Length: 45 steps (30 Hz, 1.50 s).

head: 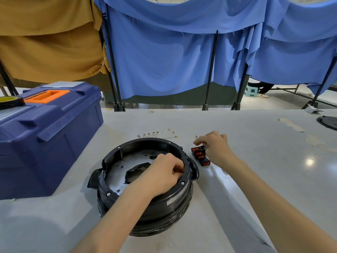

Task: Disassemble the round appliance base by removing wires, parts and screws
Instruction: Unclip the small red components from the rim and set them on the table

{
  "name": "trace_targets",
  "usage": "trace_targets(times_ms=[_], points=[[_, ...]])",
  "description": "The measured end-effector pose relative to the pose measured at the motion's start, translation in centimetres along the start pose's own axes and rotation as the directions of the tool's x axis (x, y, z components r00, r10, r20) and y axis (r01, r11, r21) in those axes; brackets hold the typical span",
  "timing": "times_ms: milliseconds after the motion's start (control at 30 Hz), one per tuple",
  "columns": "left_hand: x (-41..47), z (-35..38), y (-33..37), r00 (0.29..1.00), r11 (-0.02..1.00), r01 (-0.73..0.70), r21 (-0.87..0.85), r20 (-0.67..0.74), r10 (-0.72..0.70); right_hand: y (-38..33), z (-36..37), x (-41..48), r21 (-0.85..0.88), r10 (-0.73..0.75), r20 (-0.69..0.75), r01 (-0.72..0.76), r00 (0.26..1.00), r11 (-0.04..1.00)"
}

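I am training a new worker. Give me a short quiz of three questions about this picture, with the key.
1. True or false: the left hand is inside the round base.
2. How many red switches show beside the base? A two, B four, C six.
3. Fill in: the blue toolbox stands to the ___ of the base.
Key: 1 true; 2 B; 3 left.
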<state>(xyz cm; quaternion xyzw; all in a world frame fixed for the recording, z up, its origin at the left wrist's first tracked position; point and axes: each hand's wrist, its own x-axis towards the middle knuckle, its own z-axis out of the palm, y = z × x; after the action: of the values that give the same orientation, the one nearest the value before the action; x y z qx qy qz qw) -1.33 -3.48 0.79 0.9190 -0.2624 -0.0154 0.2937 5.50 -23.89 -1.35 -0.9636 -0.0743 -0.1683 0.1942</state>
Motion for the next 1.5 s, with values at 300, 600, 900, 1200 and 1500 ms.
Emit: trace_targets(times_ms=[300,600,900,1200,1500], points=[[0.1,0.1,-0.4,0.993,0.995,0.082,-0.061,-0.080,-0.087,-2.9,-0.6,-5.0,0.232,-0.009,-0.127,0.038,0.992,0.972],[-0.6,-0.7,1.2,0.960,0.966,0.160,-0.201,-0.197,-0.199,-5.2,-1.0,-7.2,0.677,0.336,0.295,-0.444,0.894,0.587],[-0.7,0.2,3.4,0.968,0.970,0.241,0.028,-0.073,-0.239,-4.1,-2.3,-7.4,0.792,0.363,0.409,-0.523,0.837,0.313],[-1.0,-0.8,6.3,0.956,0.966,0.203,0.158,-0.245,-0.160,-3.6,-3.6,-6.9,0.872,0.279,0.407,-0.461,0.870,0.163],[0.0,-5.8,6.6,0.918,0.978,0.191,-0.084,-0.339,-0.208,-3.2,-2.4,-7.1,0.884,0.263,0.345,-0.406,0.901,0.231]])
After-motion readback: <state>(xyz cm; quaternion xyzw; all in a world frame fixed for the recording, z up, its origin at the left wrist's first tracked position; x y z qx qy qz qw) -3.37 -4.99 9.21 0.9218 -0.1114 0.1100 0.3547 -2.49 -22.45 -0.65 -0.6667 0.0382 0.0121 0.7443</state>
